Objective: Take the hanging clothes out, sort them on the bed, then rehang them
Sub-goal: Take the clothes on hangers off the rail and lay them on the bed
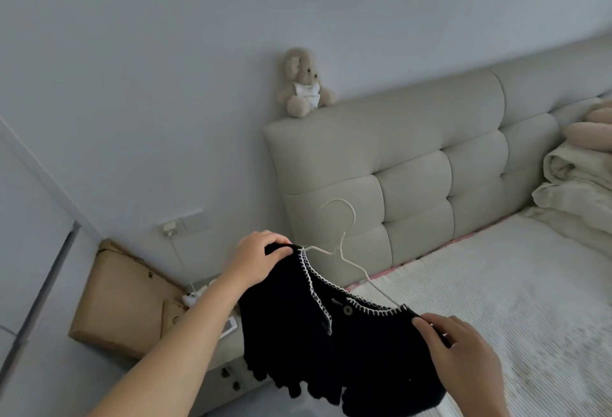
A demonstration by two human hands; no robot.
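Observation:
A black knitted cardigan (298, 334) with white stitched trim and a button hangs in the air over the bed's near corner. A thin white hanger (344, 244) sticks out of its neckline, hook upward. My left hand (261, 259) grips the cardigan's left shoulder. My right hand (460, 350) pinches the right shoulder, lower and nearer to me. The bed (513, 300) with its pale ribbed cover lies to the right, under and behind the cardigan.
A padded beige headboard (414, 168) stands behind, with a plush bear (304, 84) on its top. Folded bedding and pink cushions (579, 168) pile at the far right. A brown cardboard box (122, 300) and a bedside unit with a wall socket sit at the left.

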